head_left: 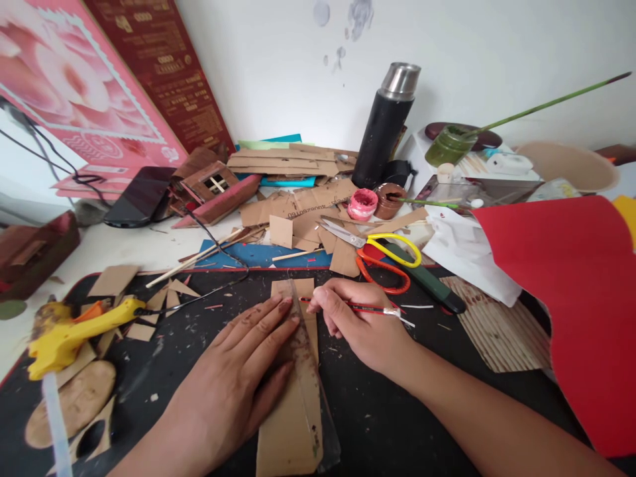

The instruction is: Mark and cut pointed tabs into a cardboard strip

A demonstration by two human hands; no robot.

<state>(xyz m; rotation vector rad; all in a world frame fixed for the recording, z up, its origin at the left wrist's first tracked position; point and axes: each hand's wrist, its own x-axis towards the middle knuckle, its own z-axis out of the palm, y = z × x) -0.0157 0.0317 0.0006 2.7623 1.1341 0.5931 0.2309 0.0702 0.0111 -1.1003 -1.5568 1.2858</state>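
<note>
A strip of brown cardboard (285,444) lies lengthwise on the black mat in front of me. On top of it rests a clear ruler (311,374) with brown smears. My left hand (248,358) is spread flat over the ruler and cardboard, pressing on them with fingers outstretched. Pinched in my right hand (358,318) is a red-and-black pencil (370,308), its tip at the ruler's right edge near the far end of the strip. White material is wrapped around the pencil's back end.
A yellow glue gun (82,331) lies left among cardboard scraps. Scissors (370,245) and a green-handled cutter (422,278) lie beyond my right hand. Paint jars (362,204), a black thermos (385,126) and a small model house (211,189) stand behind. Red sheet (561,298) hangs at right.
</note>
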